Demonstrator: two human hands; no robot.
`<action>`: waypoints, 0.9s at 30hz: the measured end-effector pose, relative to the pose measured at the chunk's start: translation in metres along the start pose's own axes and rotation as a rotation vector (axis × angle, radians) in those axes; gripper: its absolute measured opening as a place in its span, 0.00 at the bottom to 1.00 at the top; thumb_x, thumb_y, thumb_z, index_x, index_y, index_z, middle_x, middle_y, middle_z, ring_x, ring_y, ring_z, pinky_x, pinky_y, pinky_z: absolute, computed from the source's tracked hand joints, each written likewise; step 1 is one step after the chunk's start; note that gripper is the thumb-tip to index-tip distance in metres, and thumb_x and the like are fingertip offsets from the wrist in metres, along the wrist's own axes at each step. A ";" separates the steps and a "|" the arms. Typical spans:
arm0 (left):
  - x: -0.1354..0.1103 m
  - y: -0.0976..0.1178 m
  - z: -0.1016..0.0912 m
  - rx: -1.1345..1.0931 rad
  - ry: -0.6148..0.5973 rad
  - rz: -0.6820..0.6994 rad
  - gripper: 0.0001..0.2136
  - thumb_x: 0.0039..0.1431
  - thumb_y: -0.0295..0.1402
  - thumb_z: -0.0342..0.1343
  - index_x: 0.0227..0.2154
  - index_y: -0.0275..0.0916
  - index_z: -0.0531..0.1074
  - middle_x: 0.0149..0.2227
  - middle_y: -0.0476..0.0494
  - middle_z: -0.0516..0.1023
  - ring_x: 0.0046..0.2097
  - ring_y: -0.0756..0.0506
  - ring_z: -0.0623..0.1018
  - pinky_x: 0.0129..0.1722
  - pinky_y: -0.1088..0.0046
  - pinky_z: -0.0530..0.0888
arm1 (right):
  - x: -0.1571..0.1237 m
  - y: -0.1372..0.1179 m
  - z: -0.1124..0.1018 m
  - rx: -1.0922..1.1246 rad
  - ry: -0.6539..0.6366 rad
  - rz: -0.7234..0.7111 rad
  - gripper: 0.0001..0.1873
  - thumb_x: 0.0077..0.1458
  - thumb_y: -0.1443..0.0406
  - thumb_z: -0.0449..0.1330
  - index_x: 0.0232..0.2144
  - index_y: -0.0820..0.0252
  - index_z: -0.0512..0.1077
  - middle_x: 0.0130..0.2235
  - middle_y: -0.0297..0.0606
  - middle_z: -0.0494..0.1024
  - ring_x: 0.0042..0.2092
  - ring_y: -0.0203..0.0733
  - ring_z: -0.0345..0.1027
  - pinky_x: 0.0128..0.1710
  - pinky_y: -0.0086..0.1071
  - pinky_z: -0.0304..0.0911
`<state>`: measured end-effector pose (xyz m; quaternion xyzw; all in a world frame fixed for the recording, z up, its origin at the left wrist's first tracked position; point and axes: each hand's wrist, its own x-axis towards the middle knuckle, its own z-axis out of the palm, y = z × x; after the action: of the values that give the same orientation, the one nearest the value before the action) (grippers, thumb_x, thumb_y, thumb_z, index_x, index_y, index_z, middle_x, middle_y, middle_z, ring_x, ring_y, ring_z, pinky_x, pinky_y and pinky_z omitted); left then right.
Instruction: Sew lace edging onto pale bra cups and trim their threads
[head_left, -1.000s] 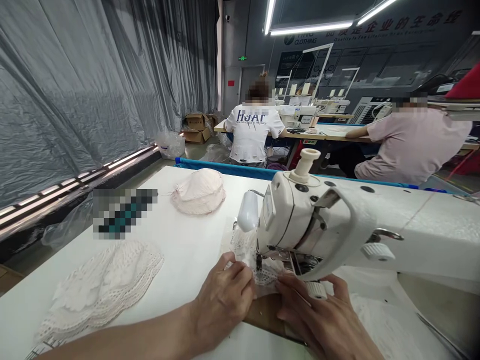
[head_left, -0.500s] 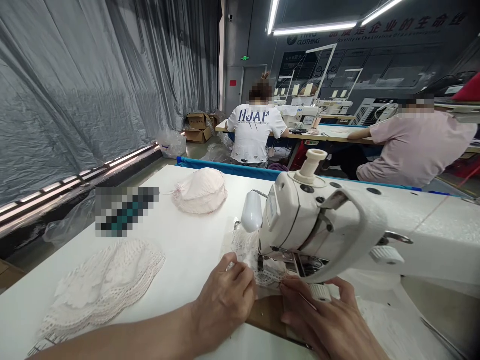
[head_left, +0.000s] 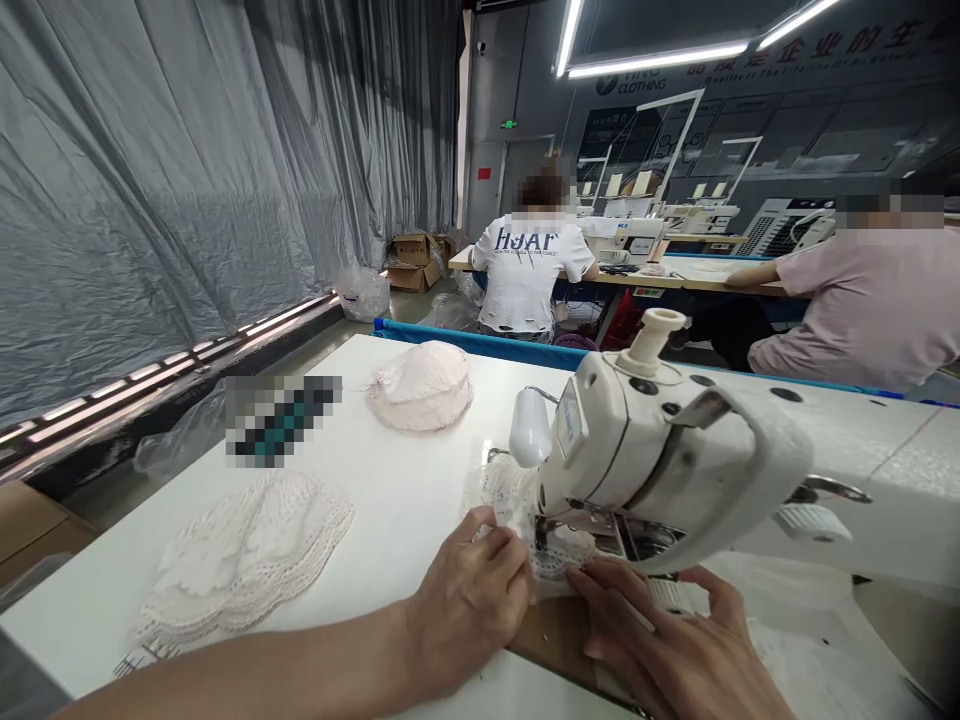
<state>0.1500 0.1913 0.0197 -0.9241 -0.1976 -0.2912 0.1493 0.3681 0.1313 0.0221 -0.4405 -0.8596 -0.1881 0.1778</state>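
A piece of white lace fabric [head_left: 508,490] lies under the presser foot of a white sewing machine [head_left: 600,440]. My left hand [head_left: 476,590] is closed, its fingers curled and pinching the lace just left of the needle area. On the other side, my right hand [head_left: 667,630] has its thumb and fingers together on the lace's near right edge, below the machine head. Part of the right hand is hidden behind a white knob of the machine. The fabric between the fingertips is mostly covered.
A pile of pale scalloped lace pieces [head_left: 247,550] lies at left on the white table [head_left: 390,520]. Farther back sit a pale pink stack of cup-shaped fabric [head_left: 421,388] and a blurred-out object [head_left: 285,420]. Two people work at machines beyond the blue table edge [head_left: 487,345].
The whole view has shifted, so things appear farther right. Both hands keep their hold on the lace at the needle, with little visible movement of the fabric.
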 end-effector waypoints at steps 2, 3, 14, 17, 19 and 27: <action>0.000 -0.001 -0.001 -0.006 -0.017 -0.001 0.05 0.59 0.21 0.52 0.28 0.32 0.69 0.29 0.47 0.71 0.36 0.49 0.72 0.43 0.66 0.66 | -0.004 0.003 0.004 -0.012 -0.004 0.012 0.15 0.66 0.58 0.46 0.49 0.54 0.67 0.40 0.33 0.80 0.37 0.37 0.74 0.44 0.40 0.47; 0.000 -0.001 -0.001 -0.011 -0.030 -0.005 0.04 0.59 0.24 0.52 0.30 0.32 0.69 0.31 0.47 0.71 0.37 0.49 0.72 0.45 0.65 0.65 | -0.005 0.004 0.005 -0.019 0.007 0.020 0.16 0.66 0.58 0.45 0.48 0.54 0.68 0.39 0.34 0.80 0.37 0.38 0.74 0.44 0.40 0.47; 0.003 -0.035 -0.005 -0.137 -0.190 -0.126 0.27 0.61 0.53 0.41 0.47 0.33 0.65 0.45 0.39 0.72 0.46 0.42 0.71 0.50 0.57 0.60 | -0.002 -0.001 0.003 -0.138 0.027 -0.035 0.17 0.64 0.61 0.46 0.50 0.62 0.66 0.41 0.44 0.80 0.40 0.47 0.73 0.44 0.45 0.48; -0.003 -0.031 -0.013 -0.086 -0.247 -0.189 0.31 0.58 0.58 0.39 0.35 0.32 0.71 0.32 0.41 0.73 0.34 0.44 0.71 0.42 0.61 0.63 | 0.002 -0.005 0.000 -0.127 0.053 -0.051 0.14 0.63 0.62 0.48 0.47 0.61 0.68 0.44 0.43 0.79 0.40 0.45 0.73 0.45 0.44 0.49; -0.011 -0.024 -0.026 -0.097 -0.289 -0.193 0.30 0.56 0.59 0.40 0.25 0.33 0.70 0.26 0.44 0.69 0.29 0.47 0.68 0.38 0.64 0.63 | 0.007 -0.011 -0.006 -0.098 0.084 -0.106 0.13 0.62 0.61 0.51 0.44 0.60 0.69 0.42 0.41 0.80 0.39 0.43 0.73 0.44 0.41 0.51; -0.064 -0.008 -0.090 -0.288 -0.298 -0.160 0.30 0.53 0.58 0.50 0.46 0.35 0.66 0.45 0.39 0.71 0.44 0.44 0.71 0.48 0.64 0.60 | 0.020 -0.071 -0.012 0.171 0.187 -0.215 0.32 0.56 0.43 0.47 0.46 0.63 0.67 0.54 0.54 0.69 0.56 0.52 0.61 0.48 0.41 0.57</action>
<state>0.0548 0.1455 0.0535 -0.9501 -0.2466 -0.1873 -0.0387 0.2999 0.1008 0.0299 -0.3098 -0.8944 -0.1725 0.2726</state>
